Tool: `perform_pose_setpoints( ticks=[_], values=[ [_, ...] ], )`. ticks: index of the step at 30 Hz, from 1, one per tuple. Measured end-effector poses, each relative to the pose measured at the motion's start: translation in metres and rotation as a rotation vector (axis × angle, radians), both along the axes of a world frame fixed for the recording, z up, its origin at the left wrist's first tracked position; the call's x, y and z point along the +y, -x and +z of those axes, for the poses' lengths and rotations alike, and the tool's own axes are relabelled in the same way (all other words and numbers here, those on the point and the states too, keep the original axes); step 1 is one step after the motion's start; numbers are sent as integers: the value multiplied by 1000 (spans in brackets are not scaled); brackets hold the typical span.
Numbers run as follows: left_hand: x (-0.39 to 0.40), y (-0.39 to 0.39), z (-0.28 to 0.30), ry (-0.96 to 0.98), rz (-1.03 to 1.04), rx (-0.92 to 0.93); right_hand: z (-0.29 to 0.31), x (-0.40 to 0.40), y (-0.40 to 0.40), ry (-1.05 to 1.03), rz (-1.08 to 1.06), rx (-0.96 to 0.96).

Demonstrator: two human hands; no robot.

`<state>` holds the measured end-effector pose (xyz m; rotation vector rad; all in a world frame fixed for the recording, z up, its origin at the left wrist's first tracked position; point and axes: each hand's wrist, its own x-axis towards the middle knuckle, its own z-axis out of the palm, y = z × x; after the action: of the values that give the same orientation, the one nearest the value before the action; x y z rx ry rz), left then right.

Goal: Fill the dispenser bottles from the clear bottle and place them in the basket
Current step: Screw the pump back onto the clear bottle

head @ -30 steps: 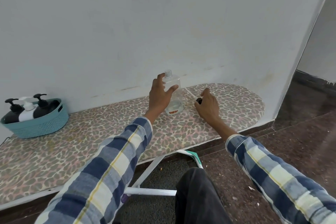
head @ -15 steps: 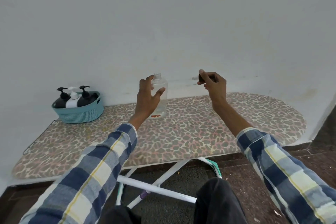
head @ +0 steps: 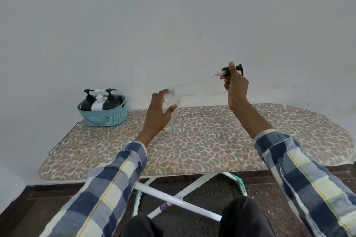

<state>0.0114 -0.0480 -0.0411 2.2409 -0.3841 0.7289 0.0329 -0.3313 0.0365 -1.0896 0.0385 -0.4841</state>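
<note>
Gripping the clear bottle [head: 171, 107] upright on the ironing board [head: 212, 146], the left hand [head: 157, 115] wraps its sides. The right hand [head: 236, 82] pinches a black pump head [head: 232, 70], its thin tube slanting down-left to the open neck. 3 glossy dispenser bottles [head: 100, 100] fill the teal woven basket [head: 103, 114], far left.

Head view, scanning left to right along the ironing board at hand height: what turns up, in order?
Basket holding three dispenser bottles → left hand gripping the clear bottle → right hand holding the black pump, its tube reaching back toward the bottle's neck.
</note>
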Motion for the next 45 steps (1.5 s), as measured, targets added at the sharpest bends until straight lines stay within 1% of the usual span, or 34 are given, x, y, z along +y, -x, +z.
perform_pose_setpoints(
  ticks=[3, 11, 14, 18, 22, 26, 29, 32, 35, 40, 45],
  values=[
    [-3, -2, -2, -27, -21, -13, 4, 1, -3, 68, -30, -20],
    [3, -5, -6, 37, -4, -11, 1, 9, -4, 189, -41, -89],
    [4, -4, -6, 73, 14, -9, 8, 20, -3, 247, -46, -107],
    [13, -4, -7, 135, 43, 0, 30, 41, -3, 385, -60, -172],
    [29, -6, -8, 173, 75, 51, 52, 70, -4, 530, -19, -255],
    [34, -4, -5, 170, 62, 90, 67, 98, -8, 551, 24, -320],
    [29, -2, -4, 153, 52, 98, 73, 120, -13, 645, 68, -332],
    [23, 1, -4, 156, 49, 82, 64, 141, -14, 844, 132, -345],
    [23, 4, -4, 180, 54, 69, 40, 157, -8, 1010, 187, -360],
    [31, 3, -4, 192, 52, 86, -4, 174, -10, 1055, 253, -316],
    [33, 1, 1, 185, 48, 99, -12, 175, -13, 1050, 284, -293]
  ],
)
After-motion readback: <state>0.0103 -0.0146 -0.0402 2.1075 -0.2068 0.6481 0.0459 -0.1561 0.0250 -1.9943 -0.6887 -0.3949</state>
